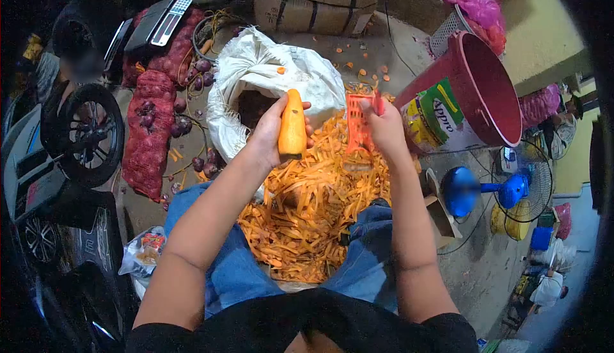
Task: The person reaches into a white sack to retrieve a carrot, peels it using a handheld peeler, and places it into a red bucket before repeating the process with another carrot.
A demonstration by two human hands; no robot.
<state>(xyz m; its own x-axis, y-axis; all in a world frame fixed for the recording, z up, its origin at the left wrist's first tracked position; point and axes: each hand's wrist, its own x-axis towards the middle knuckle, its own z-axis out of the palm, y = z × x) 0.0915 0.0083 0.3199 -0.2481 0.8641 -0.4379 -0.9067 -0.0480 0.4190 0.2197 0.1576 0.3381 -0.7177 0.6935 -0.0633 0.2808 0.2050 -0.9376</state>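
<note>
My left hand point(268, 129) is wrapped round a peeled orange carrot point(293, 129), held upright with a dark end at the bottom and a small dark spot near the top. Just to its right, my right hand point(387, 128) grips an orange-red plastic peeler point(357, 122) with slots through its flat body. The peeler and the carrot are apart. Beneath both hands, a large heap of orange carrot peelings point(307, 206) spreads between my legs. A white woven sack point(281, 65) lies open beyond my left hand, its inside dark.
Red mesh sacks of onions point(150, 135) and a motorcycle point(83, 142) stand at left. At right are a tilted maroon bucket point(473, 71), a blue fan point(511, 190) and a cardboard box point(441, 222). Carrot pieces point(362, 72) dot the floor ahead. A person point(549, 289) is at far right.
</note>
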